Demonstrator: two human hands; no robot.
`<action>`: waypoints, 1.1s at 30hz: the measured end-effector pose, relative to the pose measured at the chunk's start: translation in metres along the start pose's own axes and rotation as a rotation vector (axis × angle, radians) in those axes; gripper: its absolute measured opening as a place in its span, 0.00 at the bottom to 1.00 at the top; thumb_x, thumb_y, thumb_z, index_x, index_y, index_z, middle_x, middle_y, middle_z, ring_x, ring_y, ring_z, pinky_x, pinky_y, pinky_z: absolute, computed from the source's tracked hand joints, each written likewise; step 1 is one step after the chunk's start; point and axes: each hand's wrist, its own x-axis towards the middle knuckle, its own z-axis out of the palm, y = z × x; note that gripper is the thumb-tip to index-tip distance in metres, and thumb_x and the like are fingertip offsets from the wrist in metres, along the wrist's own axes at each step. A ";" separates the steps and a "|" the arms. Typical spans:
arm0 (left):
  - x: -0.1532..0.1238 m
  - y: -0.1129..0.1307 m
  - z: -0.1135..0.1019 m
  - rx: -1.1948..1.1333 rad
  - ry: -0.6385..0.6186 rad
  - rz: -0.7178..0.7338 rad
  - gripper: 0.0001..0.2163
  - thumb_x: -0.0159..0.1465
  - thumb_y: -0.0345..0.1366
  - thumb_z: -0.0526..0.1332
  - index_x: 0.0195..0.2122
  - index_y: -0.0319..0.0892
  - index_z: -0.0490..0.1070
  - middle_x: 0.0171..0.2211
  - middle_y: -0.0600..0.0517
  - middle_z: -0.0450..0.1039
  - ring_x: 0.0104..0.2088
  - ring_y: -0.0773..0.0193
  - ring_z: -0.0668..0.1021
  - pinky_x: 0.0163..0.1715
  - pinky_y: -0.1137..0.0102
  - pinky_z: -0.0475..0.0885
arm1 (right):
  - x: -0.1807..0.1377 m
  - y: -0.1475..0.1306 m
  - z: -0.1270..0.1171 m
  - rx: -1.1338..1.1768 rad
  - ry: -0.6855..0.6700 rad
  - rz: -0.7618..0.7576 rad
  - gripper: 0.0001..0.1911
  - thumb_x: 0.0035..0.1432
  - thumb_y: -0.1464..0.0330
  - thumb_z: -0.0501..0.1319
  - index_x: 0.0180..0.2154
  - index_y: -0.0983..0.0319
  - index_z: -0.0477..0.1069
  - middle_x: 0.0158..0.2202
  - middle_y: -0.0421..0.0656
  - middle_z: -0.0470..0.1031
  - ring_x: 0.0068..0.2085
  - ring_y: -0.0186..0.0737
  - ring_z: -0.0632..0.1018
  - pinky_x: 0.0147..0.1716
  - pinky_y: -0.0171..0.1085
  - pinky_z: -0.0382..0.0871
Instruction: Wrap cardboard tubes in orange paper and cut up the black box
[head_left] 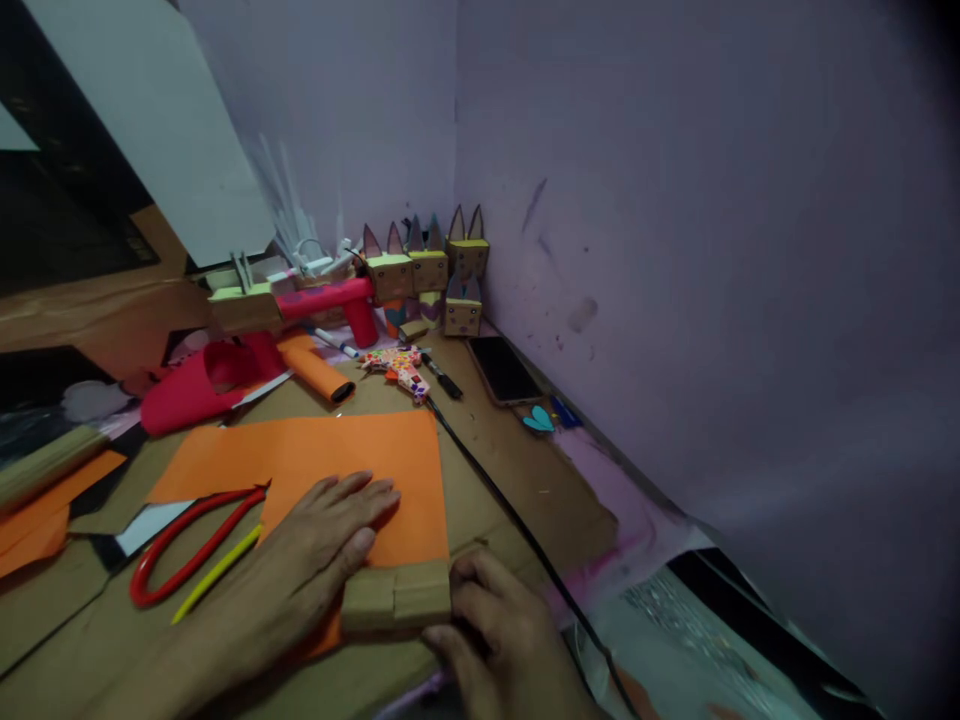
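My left hand [315, 560] lies flat with fingers stretched out on an orange paper sheet [337, 460], pressing it onto the cardboard-covered table [525, 470]. A small cardboard block [395, 598] sits at the sheet's near edge, between both hands. My right hand [502, 640] is curled with its fingers against the block's right end. Red-handled scissors [187, 545] with a yellow strip beside them lie just left of my left hand.
A black cable [510, 510] runs diagonally past the sheet. Behind it lie a patterned glue gun [397, 365], a phone [504, 370], a teal heart [538, 420], an orange paper roll [319, 372], red paper [199, 385] and several eared cardboard box figures [427, 265] in the corner.
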 end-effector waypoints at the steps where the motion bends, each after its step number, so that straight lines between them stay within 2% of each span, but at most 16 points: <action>1: 0.000 0.000 0.002 -0.015 -0.031 -0.004 0.18 0.67 0.40 0.46 0.55 0.54 0.66 0.53 0.56 0.71 0.55 0.60 0.71 0.55 0.61 0.67 | 0.000 0.001 -0.001 -0.007 -0.019 -0.001 0.07 0.49 0.80 0.58 0.28 0.65 0.72 0.33 0.44 0.69 0.33 0.36 0.74 0.31 0.31 0.67; 6: -0.006 -0.008 0.009 -0.036 -0.107 -0.001 0.19 0.67 0.41 0.44 0.57 0.53 0.63 0.58 0.56 0.65 0.59 0.60 0.65 0.58 0.59 0.63 | 0.002 0.004 -0.006 0.040 -0.060 -0.022 0.08 0.49 0.79 0.58 0.29 0.63 0.72 0.35 0.43 0.71 0.34 0.34 0.75 0.33 0.29 0.68; 10: -0.004 -0.022 0.018 0.033 -0.202 -0.014 0.19 0.67 0.42 0.47 0.58 0.54 0.61 0.61 0.57 0.59 0.62 0.59 0.60 0.60 0.54 0.57 | 0.004 0.002 -0.008 0.040 -0.070 -0.008 0.07 0.49 0.80 0.59 0.25 0.63 0.71 0.34 0.43 0.72 0.34 0.34 0.75 0.32 0.30 0.68; 12: -0.004 -0.026 0.018 0.036 -0.222 -0.021 0.18 0.67 0.41 0.48 0.58 0.54 0.62 0.61 0.56 0.59 0.62 0.58 0.59 0.60 0.52 0.55 | 0.005 0.000 -0.009 0.034 -0.079 0.001 0.07 0.49 0.80 0.59 0.25 0.64 0.71 0.34 0.43 0.72 0.33 0.35 0.75 0.31 0.31 0.68; 14: -0.008 -0.025 0.011 -0.009 -0.180 -0.011 0.17 0.67 0.41 0.48 0.56 0.53 0.64 0.59 0.55 0.63 0.61 0.58 0.63 0.59 0.54 0.58 | 0.005 -0.001 -0.011 0.033 -0.085 0.008 0.07 0.49 0.80 0.59 0.25 0.64 0.71 0.34 0.43 0.72 0.33 0.35 0.75 0.31 0.31 0.67; 16: -0.014 -0.017 0.000 -0.046 -0.081 0.022 0.18 0.66 0.43 0.48 0.56 0.53 0.64 0.57 0.54 0.67 0.58 0.58 0.67 0.56 0.59 0.64 | 0.005 -0.002 -0.012 0.034 -0.087 0.014 0.07 0.49 0.80 0.59 0.25 0.64 0.71 0.34 0.43 0.71 0.33 0.35 0.75 0.30 0.30 0.67; 18: -0.020 -0.003 -0.009 -0.010 0.018 0.099 0.20 0.64 0.47 0.51 0.56 0.53 0.63 0.55 0.55 0.69 0.55 0.59 0.70 0.51 0.66 0.70 | 0.005 -0.003 -0.012 0.022 -0.085 0.014 0.08 0.49 0.80 0.59 0.25 0.64 0.71 0.33 0.42 0.71 0.33 0.34 0.75 0.29 0.30 0.66; 20: -0.024 0.013 -0.012 0.104 0.068 0.218 0.20 0.60 0.47 0.56 0.53 0.51 0.65 0.51 0.53 0.72 0.52 0.59 0.73 0.47 0.69 0.73 | 0.005 -0.002 -0.011 -0.002 -0.082 0.013 0.07 0.49 0.80 0.59 0.25 0.64 0.70 0.32 0.42 0.70 0.32 0.34 0.74 0.29 0.31 0.66; 22: -0.024 0.027 -0.007 0.198 0.106 0.295 0.18 0.58 0.43 0.58 0.49 0.45 0.67 0.45 0.50 0.75 0.45 0.58 0.76 0.43 0.67 0.74 | 0.004 -0.001 -0.009 -0.028 -0.078 0.012 0.06 0.50 0.79 0.59 0.25 0.63 0.70 0.32 0.42 0.69 0.31 0.34 0.73 0.29 0.31 0.66; 24: -0.022 0.036 0.005 0.249 0.121 0.297 0.16 0.58 0.38 0.58 0.47 0.42 0.67 0.40 0.48 0.76 0.39 0.58 0.77 0.41 0.64 0.73 | 0.004 -0.001 -0.008 -0.049 -0.082 0.020 0.06 0.50 0.79 0.59 0.26 0.63 0.70 0.33 0.42 0.69 0.32 0.34 0.73 0.30 0.32 0.67; 28: -0.020 0.040 0.023 0.280 0.123 0.269 0.15 0.60 0.32 0.55 0.48 0.40 0.65 0.38 0.50 0.77 0.37 0.59 0.77 0.42 0.63 0.70 | 0.004 -0.009 -0.016 -0.035 -0.121 0.078 0.07 0.49 0.80 0.60 0.26 0.63 0.70 0.33 0.42 0.71 0.33 0.36 0.74 0.33 0.32 0.69; 29: -0.019 0.039 0.024 0.282 0.149 0.277 0.14 0.61 0.32 0.54 0.48 0.40 0.65 0.37 0.50 0.77 0.37 0.60 0.77 0.42 0.63 0.69 | 0.003 -0.011 -0.021 -0.013 -0.135 0.095 0.07 0.48 0.80 0.61 0.28 0.63 0.72 0.35 0.43 0.72 0.35 0.36 0.75 0.35 0.32 0.70; 31: -0.018 0.038 0.024 0.276 0.198 0.290 0.12 0.63 0.34 0.52 0.47 0.40 0.65 0.36 0.49 0.77 0.36 0.59 0.77 0.42 0.64 0.69 | -0.001 -0.014 -0.032 0.017 -0.122 0.108 0.16 0.47 0.81 0.62 0.38 0.61 0.73 0.42 0.43 0.74 0.42 0.38 0.75 0.42 0.34 0.70; 33: -0.018 0.035 0.023 0.246 0.214 0.294 0.12 0.64 0.38 0.51 0.45 0.42 0.67 0.36 0.50 0.77 0.36 0.60 0.78 0.40 0.66 0.70 | -0.005 -0.014 -0.043 0.003 -0.038 0.087 0.23 0.49 0.80 0.60 0.48 0.60 0.69 0.48 0.45 0.73 0.48 0.40 0.73 0.48 0.38 0.68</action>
